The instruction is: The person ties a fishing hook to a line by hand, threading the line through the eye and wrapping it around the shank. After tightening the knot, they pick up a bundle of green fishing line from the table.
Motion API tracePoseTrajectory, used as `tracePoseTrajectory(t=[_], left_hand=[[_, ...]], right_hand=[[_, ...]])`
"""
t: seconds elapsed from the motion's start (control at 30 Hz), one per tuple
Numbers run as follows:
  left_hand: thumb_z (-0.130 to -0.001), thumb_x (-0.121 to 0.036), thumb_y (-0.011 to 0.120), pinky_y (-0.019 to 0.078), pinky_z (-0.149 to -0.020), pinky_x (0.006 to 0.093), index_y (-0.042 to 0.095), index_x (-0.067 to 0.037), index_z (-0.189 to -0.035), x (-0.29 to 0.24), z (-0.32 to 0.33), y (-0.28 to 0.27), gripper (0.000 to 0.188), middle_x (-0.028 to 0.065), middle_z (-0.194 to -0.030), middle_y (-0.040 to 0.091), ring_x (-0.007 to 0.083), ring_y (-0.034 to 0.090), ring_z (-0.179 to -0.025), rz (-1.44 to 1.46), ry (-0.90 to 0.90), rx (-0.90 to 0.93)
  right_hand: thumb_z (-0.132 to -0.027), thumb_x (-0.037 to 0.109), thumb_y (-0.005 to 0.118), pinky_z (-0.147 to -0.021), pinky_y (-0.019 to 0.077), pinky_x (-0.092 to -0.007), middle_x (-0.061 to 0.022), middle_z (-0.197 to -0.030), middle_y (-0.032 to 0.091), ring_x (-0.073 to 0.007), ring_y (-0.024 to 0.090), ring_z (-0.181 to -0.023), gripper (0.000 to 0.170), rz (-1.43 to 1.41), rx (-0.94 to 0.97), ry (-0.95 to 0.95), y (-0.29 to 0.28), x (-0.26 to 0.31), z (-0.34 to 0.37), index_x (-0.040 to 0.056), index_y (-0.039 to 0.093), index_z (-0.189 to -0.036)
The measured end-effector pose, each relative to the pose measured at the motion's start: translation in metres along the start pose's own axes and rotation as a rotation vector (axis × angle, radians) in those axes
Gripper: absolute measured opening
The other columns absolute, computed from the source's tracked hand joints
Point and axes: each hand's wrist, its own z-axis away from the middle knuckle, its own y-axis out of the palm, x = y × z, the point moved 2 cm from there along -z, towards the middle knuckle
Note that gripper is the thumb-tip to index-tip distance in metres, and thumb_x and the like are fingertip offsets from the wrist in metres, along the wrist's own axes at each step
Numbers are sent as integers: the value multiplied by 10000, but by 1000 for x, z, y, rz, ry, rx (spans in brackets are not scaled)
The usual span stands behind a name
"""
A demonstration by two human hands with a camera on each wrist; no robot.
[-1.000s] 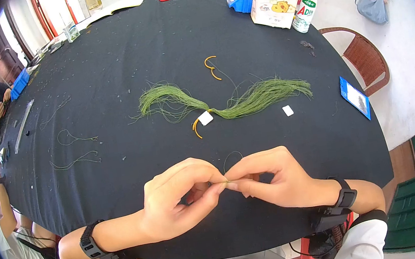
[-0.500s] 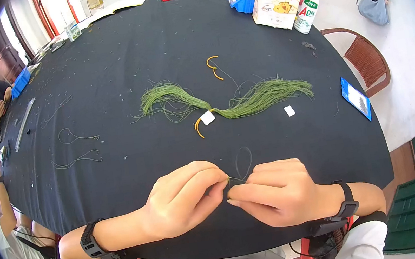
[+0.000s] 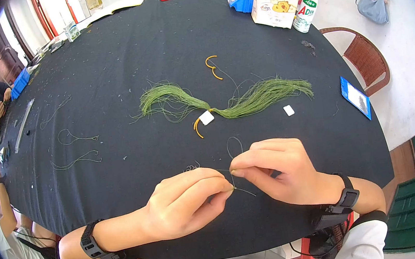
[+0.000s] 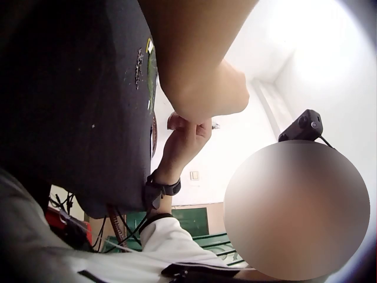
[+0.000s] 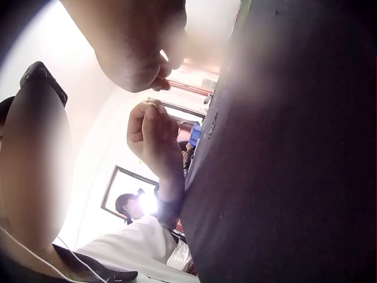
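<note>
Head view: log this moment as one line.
left hand: pinching thin strand | right hand: pinching looped strand | green bundle: lying on black cloth, beyond both hands

From above its near edge, the tabletop (image 3: 155,47) is viewed forward and down, with left hand (image 3: 188,204) and right hand (image 3: 281,174) shared by closer, sideways wrist views.

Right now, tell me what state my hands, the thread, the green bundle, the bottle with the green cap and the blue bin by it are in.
Left hand: curled, pinching thread.
Right hand: curled, pinching thread.
Thread: looped, one end sticking out free.
Green bundle: gathered mid-length, ends fanned.
Bottle: upright, capped.
Blue bin: open-topped.
</note>
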Motion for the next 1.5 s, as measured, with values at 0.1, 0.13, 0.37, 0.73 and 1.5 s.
tracePoseTrajectory(t=[0.1,0.13,0.37,0.73,1.5], left_hand=[[-720,69,695,454,-469,214,630,20,-892,-2,-2,-2,190,103,-858,640,86,558,-579,39,-57,5],[-723,68,692,448,-472,209,630,19,-891,-2,-2,-3,186,103,-859,639,81,553,-577,51,-79,10],[-723,110,665,443,-449,225,603,37,-892,-2,-4,-5,194,104,-826,625,106,544,-551,31,-60,-61],[-703,93,685,469,-472,235,616,39,-896,0,-1,1,211,133,-842,634,116,580,-587,-122,18,-51],[-705,78,700,532,-591,307,619,50,-894,-1,-4,-1,208,162,-838,639,260,646,-700,12,54,37]], right_hand=[[-762,-15,679,-487,411,-255,-61,-689,616,-154,557,-555,136,-164,56,60,5,-1,1,22,664,-892],[-764,-13,679,-490,412,-261,-62,-685,614,-159,556,-553,136,-185,65,67,7,-2,1,22,666,-894],[-778,55,685,-512,454,-335,-70,-666,582,-237,578,-578,85,-134,110,3,10,6,5,46,647,-853],[-707,53,699,-453,434,-288,-25,-618,494,-175,525,-510,133,167,71,-180,8,25,9,54,601,-797],[-744,49,718,-463,428,-294,-53,-651,567,-201,564,-535,162,50,-48,-94,-2,-1,-1,57,644,-887]])
